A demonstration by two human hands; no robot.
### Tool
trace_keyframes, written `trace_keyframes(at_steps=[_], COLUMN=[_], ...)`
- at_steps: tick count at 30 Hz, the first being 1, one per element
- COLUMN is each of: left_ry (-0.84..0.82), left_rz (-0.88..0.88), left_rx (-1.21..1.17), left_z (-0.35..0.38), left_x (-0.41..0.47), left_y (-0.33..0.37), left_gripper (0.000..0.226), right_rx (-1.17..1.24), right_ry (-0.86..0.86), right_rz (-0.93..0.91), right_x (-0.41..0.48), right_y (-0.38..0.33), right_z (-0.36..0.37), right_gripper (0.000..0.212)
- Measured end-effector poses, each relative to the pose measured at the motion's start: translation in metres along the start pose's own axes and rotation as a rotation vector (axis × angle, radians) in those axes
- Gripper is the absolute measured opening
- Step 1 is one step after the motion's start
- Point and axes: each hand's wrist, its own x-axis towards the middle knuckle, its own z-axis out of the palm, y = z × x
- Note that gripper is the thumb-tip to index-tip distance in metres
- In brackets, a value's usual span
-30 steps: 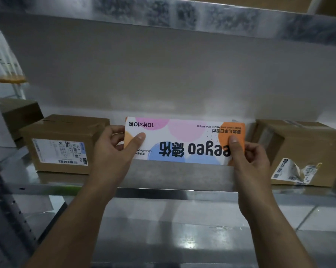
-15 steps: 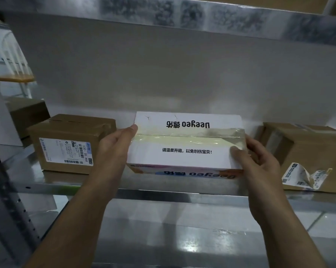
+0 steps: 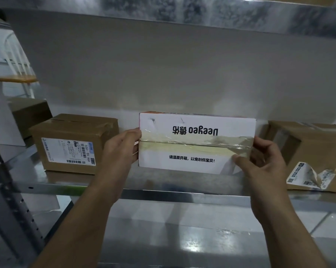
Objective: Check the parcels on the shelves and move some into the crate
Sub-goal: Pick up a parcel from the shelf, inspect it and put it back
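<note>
The white box (image 3: 197, 144) is held at the middle of the shelf (image 3: 163, 193), with a broad white face turned toward the camera. The printed brand name is seen upside down, and a strip of clear tape (image 3: 198, 141) runs along the seam. Whether its lower edge rests on the shelf or is lifted a little above it cannot be told.

The box is gripped at both ends. The left hand (image 3: 120, 151) is curled round the left end with the thumb on the front edge. The right hand (image 3: 263, 163) is curled round the right end with the thumb pressed near the lower front corner.

The left brown parcel (image 3: 72, 144), which carries a shipping label, stands near on one side. The right brown parcel (image 3: 316, 151), whose label (image 3: 314, 176) is peeling off, stands on the other. The crate is not in view.

The checking step is judged to be in hand, since no shipping label is seen on the face shown. A decision is called for next. If the box is to be moved, it should be drawn out between its neighbours and carried level in both hands.
</note>
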Motion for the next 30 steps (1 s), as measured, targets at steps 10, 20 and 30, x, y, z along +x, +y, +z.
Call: trace_keyframes(at_steps=[10, 20, 30], left_ry=[0.028, -0.003, -0.007], left_rz=[0.008, 0.110, 0.147], left_rx=[-0.105, 0.073, 0.043], left_z=[0.000, -0.002, -0.002], left_x=[0.003, 0.000, 0.002], left_y=[-0.003, -0.012, -0.014], left_gripper=[0.035, 0.022, 0.021], right_rx=[0.093, 0.049, 0.078], right_ry=[0.109, 0.004, -0.004], right_rz=[0.058, 0.019, 0.026], right_x=[0.000, 0.004, 0.004], right_y=[-0.010, 0.006, 0.007], right_z=[0.002, -0.001, 0.000], right_gripper=[0.040, 0.038, 0.034])
